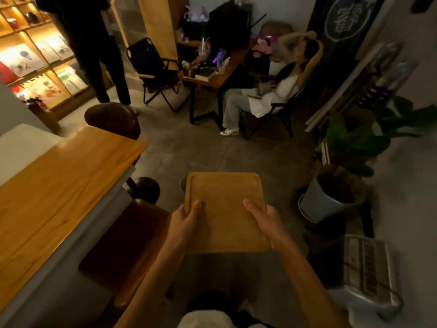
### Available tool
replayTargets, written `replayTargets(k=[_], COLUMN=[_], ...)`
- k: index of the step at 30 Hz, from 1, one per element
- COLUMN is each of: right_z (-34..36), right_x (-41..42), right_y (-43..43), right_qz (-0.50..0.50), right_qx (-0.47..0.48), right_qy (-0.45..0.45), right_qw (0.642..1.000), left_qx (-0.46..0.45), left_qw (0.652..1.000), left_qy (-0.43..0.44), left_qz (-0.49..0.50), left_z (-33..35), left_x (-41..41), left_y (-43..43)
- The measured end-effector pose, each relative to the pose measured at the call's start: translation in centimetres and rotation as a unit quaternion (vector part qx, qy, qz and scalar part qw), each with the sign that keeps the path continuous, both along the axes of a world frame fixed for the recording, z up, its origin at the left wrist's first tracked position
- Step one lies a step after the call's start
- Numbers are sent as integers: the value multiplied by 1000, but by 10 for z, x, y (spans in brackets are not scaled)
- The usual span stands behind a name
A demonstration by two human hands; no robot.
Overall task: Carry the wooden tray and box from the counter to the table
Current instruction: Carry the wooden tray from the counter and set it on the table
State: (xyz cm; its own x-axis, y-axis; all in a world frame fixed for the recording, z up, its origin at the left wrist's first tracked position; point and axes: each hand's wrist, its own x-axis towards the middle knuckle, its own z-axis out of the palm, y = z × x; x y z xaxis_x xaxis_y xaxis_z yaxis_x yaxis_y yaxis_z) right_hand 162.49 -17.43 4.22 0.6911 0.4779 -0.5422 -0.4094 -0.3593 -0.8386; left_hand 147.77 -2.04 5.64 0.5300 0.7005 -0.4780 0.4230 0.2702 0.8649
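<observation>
A square wooden tray (pixel 224 200) with rounded corners is held level in front of me, above the floor. My left hand (pixel 185 221) grips its near left edge, thumb on top. My right hand (pixel 267 221) grips its near right edge, also thumb on top. Nothing lies on the tray's surface. No box shows in this view. A wooden counter (pixel 59 185) runs along my left. Further back stands a small wooden table (pixel 214 79) crowded with books and other items.
Dark bar stools (pixel 113 119) stand beside the counter. A person in black (pixel 94 48) stands at the back left; another person (pixel 272 91) sits by the table. A folding chair (pixel 153 69), a potted plant (pixel 335 195) and a white heater (pixel 369 271) line the room.
</observation>
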Motion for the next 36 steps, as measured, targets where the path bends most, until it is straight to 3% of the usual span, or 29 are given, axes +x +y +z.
replayTargets(k=[8, 15, 21, 25, 31, 36], right_z=[-15, -17, -18, -26, -30, -16], right_x=[199, 346, 414, 453, 515, 520], right_y=[149, 336, 489, 587, 763, 885], right_qz=[95, 198, 269, 403, 588, 710], right_qx=[-15, 7, 5, 30, 47, -6], right_qy=[12, -3, 39, 122, 0, 12], right_qw=[995, 980, 962, 907, 807, 704], left_qx=[-45, -58, -50, 7, 31, 52], left_qw=[994, 971, 897, 874, 839, 806], left_qy=[-21, -55, -173, -145, -127, -72], left_qz=[94, 225, 403, 465, 528, 586], left_z=[-13, -27, -18, -21, -30, -22], left_x=[169, 289, 351, 371, 401, 426], left_y=[115, 255, 335, 400, 480, 540])
